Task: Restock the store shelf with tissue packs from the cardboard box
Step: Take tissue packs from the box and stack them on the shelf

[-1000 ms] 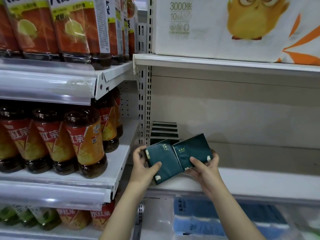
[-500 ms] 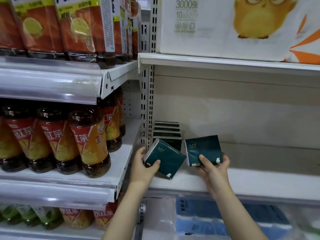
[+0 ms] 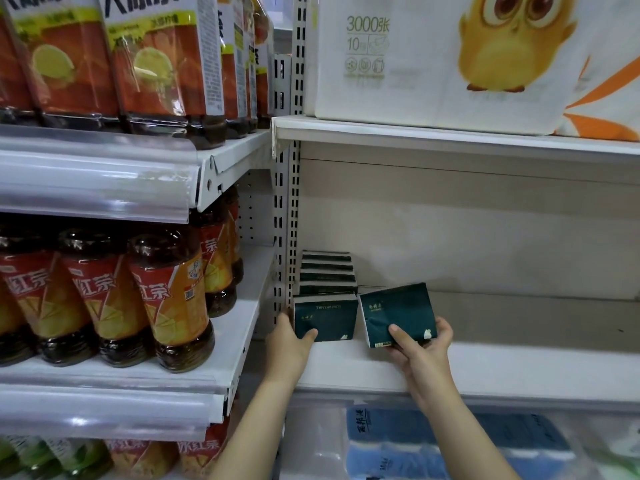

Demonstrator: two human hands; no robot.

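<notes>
- Our left hand (image 3: 289, 342) grips a dark green tissue pack (image 3: 327, 317) that stands upright at the far left end of the store shelf (image 3: 519, 367). The thumb lies across the pack's lower front face. The fingers (image 3: 286, 315) reach up its left side, between the pack and the slotted upright post (image 3: 292, 216).
- This left pack stands at the front of a row of matching packs (image 3: 327, 273) that runs back toward the rear wall, and it is touching or just short of the one behind it.
- Our right hand (image 3: 420, 349) pinches a second tissue pack (image 3: 394, 308) just beside the first, with a narrow gap between the two. The thumb is on the front face and the fingers (image 3: 444, 329) are curled round its right edge.
- The second pack is tilted, with its top leaning to the right. We cannot tell whether its lower edge touches the shelf or is held just above it.
- The shelf above carries a large white bundle of tissue (image 3: 433, 64) printed with a yellow owl.
- In the bay to the left, iced tea bottles (image 3: 166, 299) with red and orange labels stand in rows. Shrink-wrapped lemon tea multipacks (image 3: 156, 60) sit on the shelf above them.
- Under our arms, on the level below, lie blue packages (image 3: 450, 441) wrapped in clear plastic.
</notes>
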